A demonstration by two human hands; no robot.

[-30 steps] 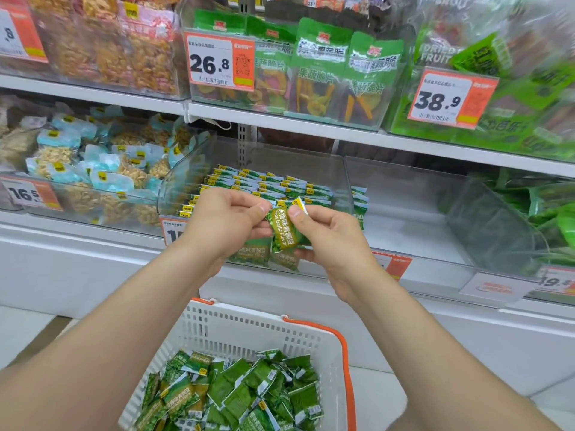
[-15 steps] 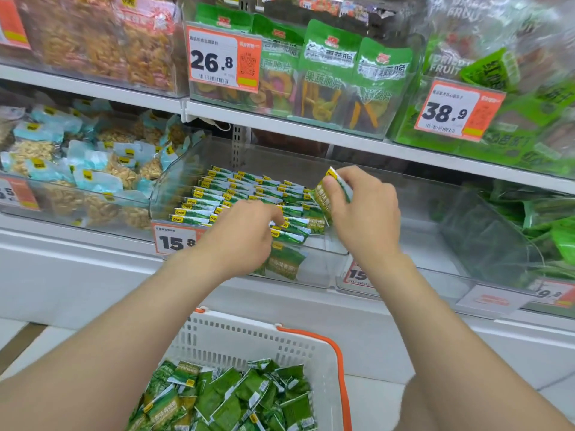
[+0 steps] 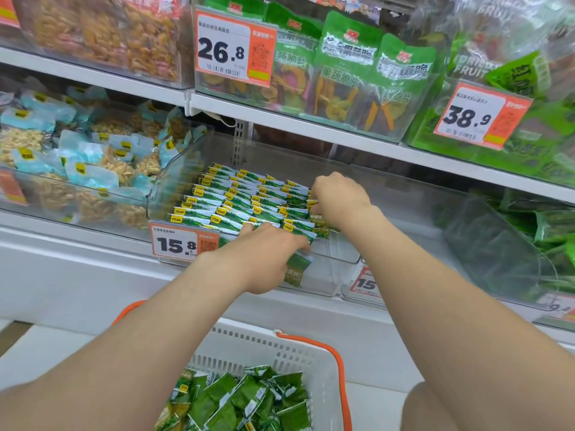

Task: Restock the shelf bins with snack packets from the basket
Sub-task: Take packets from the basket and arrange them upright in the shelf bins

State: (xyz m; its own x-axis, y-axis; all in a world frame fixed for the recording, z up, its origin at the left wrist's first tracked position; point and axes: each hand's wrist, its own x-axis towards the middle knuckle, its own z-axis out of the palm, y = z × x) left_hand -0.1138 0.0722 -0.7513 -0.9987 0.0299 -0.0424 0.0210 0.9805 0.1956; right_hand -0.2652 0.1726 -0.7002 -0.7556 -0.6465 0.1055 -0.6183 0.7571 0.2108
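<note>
We see an orange price tag (image 3: 235,46) reading 26.8 before green bags of vegetable crisps (image 3: 345,73), another tag (image 3: 480,115) at 38.9 to our right, pale blue nut packs (image 3: 87,163) at left, yellow fried snacks (image 3: 102,32) above them

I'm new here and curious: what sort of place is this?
Most likely a shop's snack aisle: printed price tags clipped to clear bins on white shelves, and a basket of green packets below.
</note>
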